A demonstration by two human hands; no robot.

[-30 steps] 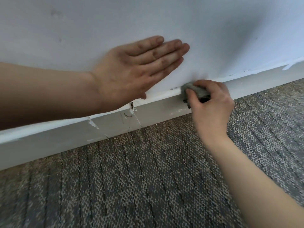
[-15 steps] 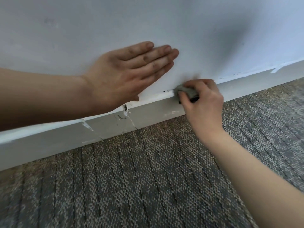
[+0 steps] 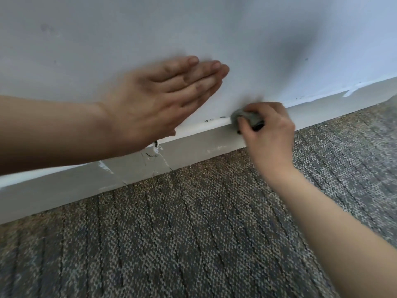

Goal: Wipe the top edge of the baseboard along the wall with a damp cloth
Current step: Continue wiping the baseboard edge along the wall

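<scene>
head view: a pale wall (image 3: 236, 29) meets a white baseboard (image 3: 197, 145), chipped and cracked near its middle, above grey-brown patterned carpet (image 3: 171, 233). the left hand (image 3: 150, 104) lies flat on the wall, fingers straight. the right hand (image 3: 268, 130) pinches a wadded grey cloth (image 3: 245, 117) against the baseboard's top edge.

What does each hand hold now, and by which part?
The right hand pinches the bunched grey cloth as one wad, between thumb and fingers, on the baseboard. The left hand holds nothing, flat against the wall.
</scene>
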